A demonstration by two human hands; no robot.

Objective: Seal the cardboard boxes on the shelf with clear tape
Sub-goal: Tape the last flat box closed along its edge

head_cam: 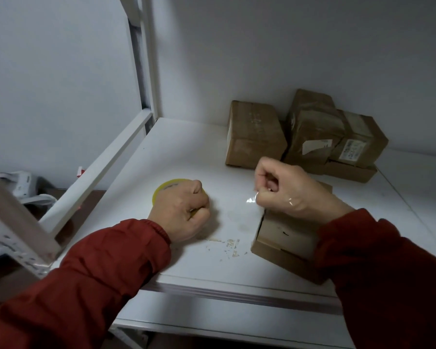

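On the white shelf [186, 152], my left hand [184, 210] grips a yellowish roll of clear tape [165, 188], which is mostly hidden under the fist. My right hand [285, 190] pinches the free end of a clear tape strip [251, 199] above a small cardboard box [282, 238]. That box lies near the shelf's front right, partly covered by my right wrist and red sleeve. Its top flaps show a dark seam.
Several taped cardboard boxes [254, 134] are piled at the back right against the wall. A white upright post [149, 59] and a side rail [103, 170] bound the shelf on the left. Torn tape residue [230, 245] marks the shelf near its front edge [237, 293].
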